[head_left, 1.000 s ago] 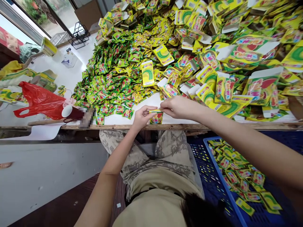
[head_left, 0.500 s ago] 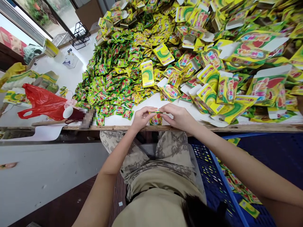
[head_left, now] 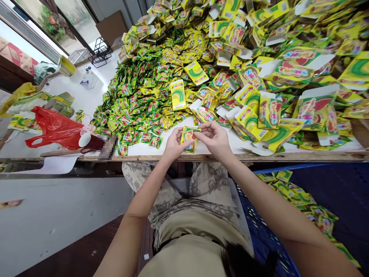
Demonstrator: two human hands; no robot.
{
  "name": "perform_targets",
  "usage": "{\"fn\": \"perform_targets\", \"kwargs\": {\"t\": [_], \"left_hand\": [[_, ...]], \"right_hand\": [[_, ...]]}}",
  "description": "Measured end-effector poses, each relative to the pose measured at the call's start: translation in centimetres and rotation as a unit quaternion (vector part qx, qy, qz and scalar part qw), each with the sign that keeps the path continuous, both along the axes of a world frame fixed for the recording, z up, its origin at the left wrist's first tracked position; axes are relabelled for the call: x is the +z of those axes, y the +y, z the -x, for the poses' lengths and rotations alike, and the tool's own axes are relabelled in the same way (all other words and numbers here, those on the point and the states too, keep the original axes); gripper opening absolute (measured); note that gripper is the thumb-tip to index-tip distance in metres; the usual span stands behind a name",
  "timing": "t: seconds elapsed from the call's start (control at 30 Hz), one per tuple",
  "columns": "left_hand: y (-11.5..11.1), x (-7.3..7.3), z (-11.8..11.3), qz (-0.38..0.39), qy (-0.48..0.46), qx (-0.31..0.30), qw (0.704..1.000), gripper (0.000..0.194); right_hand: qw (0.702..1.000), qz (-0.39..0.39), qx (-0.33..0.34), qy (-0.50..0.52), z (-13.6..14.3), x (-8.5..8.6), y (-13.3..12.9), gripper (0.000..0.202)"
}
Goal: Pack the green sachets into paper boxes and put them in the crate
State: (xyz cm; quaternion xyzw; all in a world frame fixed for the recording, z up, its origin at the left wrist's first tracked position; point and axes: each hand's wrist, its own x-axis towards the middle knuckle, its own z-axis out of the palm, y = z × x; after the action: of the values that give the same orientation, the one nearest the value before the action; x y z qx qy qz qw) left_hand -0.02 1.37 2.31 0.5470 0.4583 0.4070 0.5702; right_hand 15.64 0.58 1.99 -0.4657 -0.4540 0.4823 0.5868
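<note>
Near the table's front edge, a small green and yellow box point(head_left: 188, 134) with red and pink print is held between both hands. My left hand point(head_left: 175, 145) grips its left side, thumb across the lower front. My right hand point(head_left: 215, 139) pinches its upper right side with thumb and fingers. Behind the hands lies a large heap of small green and yellow packets point(head_left: 138, 96). A yellow box point(head_left: 178, 95) with a barcode rests on the heap. More boxes point(head_left: 250, 119), some with open flaps, are piled to the right.
On the left of the white table point(head_left: 108, 69) are a red plastic bag point(head_left: 57, 129), a dark cup point(head_left: 92, 141) with a white inside and a black wire rack point(head_left: 100, 52). Below the table on the right, a blue crate point(head_left: 340, 192) holds several green and yellow boxes.
The small box is raised and tilted, showing more of its front. My right hand has turned, its fingers more curled. The camera view has shifted slightly.
</note>
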Motion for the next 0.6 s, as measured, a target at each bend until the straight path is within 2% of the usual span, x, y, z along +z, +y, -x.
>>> {"fn": "perform_targets", "kwargs": {"t": [0.07,0.23,0.4,0.5,0.57,0.6], "left_hand": [[-0.3,0.5,-0.1,0.029,0.012,-0.015,0.999,0.055],[-1.6,0.9,-0.4,0.068,0.046,-0.011,0.997,0.048],[-3.6,-0.1,-1.9,0.067,0.004,-0.037,0.997,0.054],[-4.7,-1.1,-2.9,0.083,0.0,-0.049,0.995,0.057],[-5.2,-1.2,-2.9,0.088,-0.028,-0.057,0.994,0.065],[-5.4,-1.0,-2.4,0.085,-0.044,-0.055,0.994,0.068]], "right_hand": [[1.0,0.007,-0.011,0.004,-0.2,0.3,-0.2,0.033],[0.997,-0.003,0.034,-0.066,-0.4,0.8,-2.4,0.032],[0.988,0.029,-0.016,-0.149,-1.0,1.2,-4.3,0.032],[0.988,0.059,-0.015,-0.141,-2.7,-0.1,-5.2,0.035],[0.983,0.092,0.016,-0.156,-5.4,-2.0,-6.6,0.039],[0.974,0.113,0.059,-0.185,-7.2,-3.2,-7.6,0.04]]}}
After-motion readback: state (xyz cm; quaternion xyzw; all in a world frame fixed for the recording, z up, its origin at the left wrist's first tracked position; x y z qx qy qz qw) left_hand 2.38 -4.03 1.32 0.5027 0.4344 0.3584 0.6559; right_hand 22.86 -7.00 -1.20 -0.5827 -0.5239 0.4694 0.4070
